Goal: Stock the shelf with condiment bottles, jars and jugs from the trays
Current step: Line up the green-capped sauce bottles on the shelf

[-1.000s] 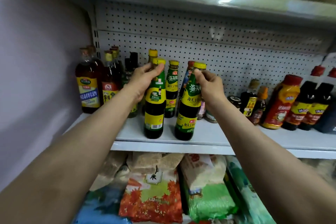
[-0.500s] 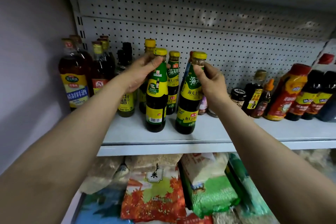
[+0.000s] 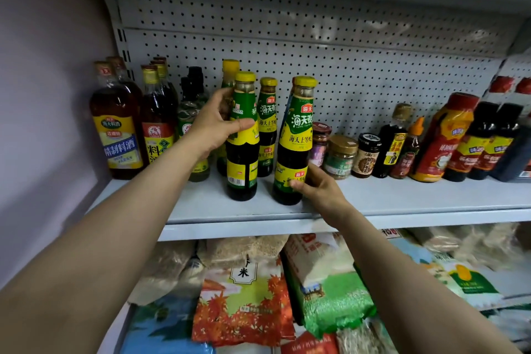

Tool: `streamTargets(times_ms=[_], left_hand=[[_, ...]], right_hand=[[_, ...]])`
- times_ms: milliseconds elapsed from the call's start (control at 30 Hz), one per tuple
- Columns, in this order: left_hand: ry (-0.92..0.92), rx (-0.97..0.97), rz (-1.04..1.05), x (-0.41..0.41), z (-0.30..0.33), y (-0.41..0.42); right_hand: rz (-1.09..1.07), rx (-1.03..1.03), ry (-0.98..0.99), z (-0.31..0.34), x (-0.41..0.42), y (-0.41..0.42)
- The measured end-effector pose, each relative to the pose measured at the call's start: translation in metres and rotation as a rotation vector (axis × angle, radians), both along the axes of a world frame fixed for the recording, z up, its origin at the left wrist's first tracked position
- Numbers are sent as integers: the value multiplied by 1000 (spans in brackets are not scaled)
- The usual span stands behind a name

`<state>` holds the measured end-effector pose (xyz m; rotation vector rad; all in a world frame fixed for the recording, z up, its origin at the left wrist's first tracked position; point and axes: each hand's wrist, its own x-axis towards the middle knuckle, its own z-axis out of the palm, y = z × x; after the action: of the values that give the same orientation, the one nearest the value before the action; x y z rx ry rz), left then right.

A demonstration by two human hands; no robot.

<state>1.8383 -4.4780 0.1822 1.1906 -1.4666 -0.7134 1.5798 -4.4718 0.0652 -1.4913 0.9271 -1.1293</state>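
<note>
Two dark sauce bottles with green-and-yellow labels and yellow caps stand upright near the front of the grey shelf (image 3: 402, 201). My left hand (image 3: 214, 126) grips the left bottle (image 3: 242, 149) around its upper body, thumb across the label. The right bottle (image 3: 294, 146) is held low down by my right hand (image 3: 317, 188), fingers curled round its base. Behind them stand two more bottles of the same kind (image 3: 267, 126).
Tall cooking-wine bottles (image 3: 117, 123) fill the shelf's left end by the wall. Small jars (image 3: 342, 156) and red and dark sauce bottles (image 3: 442, 138) line the back right. Bare shelf lies in front of those. Rice bags (image 3: 244, 296) sit on the shelf below.
My right hand slid from the right bottle's neck down to its base. My left hand dropped from the cap to the upper label. Both bottles stay standing.
</note>
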Motion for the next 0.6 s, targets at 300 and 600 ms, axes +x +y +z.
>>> streamTargets(times_ms=[300,600], left_hand=[[40,46,30,4,-13,9],[-113,73,116,5,-3,4]], right_hand=[[-66,-62,-4,-9,5,0],[-74,-66,-2,-11,4,-1]])
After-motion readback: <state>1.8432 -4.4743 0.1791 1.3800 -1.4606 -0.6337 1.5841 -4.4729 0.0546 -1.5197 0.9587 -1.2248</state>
